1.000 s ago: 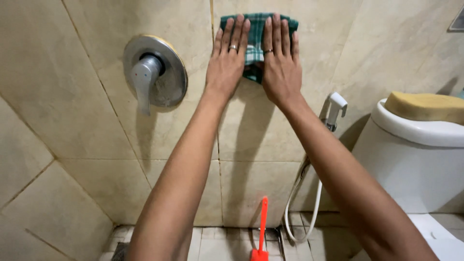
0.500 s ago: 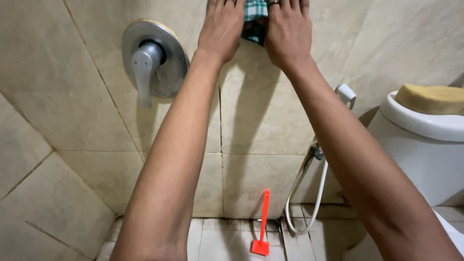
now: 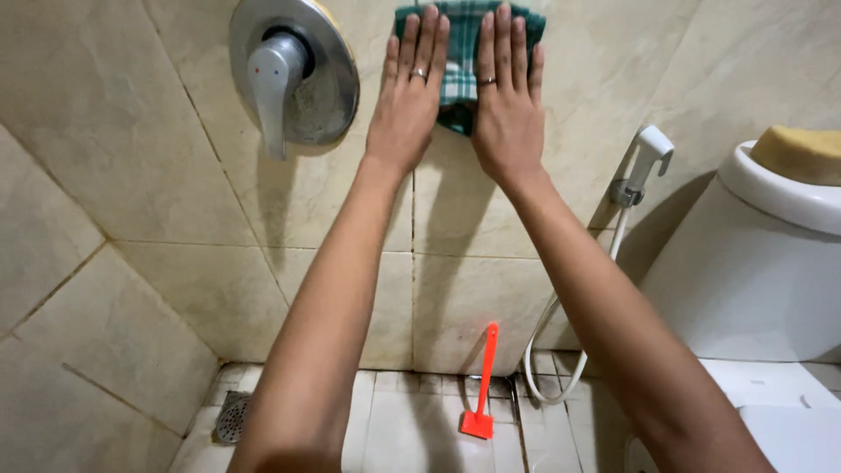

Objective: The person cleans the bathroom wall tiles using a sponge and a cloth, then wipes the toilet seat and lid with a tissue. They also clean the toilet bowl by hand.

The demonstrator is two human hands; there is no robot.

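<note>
A green checked cloth [image 3: 459, 61] lies flat against the beige tiled wall [image 3: 219, 289]. Both my hands press it there, fingers straight and close together. My left hand [image 3: 409, 96] covers the cloth's left part, close to the round metal shower valve [image 3: 293, 74] with its lever handle. My right hand [image 3: 506, 96] covers the right part. Each hand wears a ring. Only the cloth's middle strip and top edges show between and around my fingers.
A white toilet tank [image 3: 762, 263] stands at the right with a yellow sponge [image 3: 802, 153] on its lid. A white hand sprayer [image 3: 646, 162] hangs beside it on a hose. An orange scraper [image 3: 482, 385] leans on the wall by the floor; a drain [image 3: 231, 416] sits lower left.
My hands slid the cloth up the wall half a second ago and have brought it back down a little. The view has shifted slightly.
</note>
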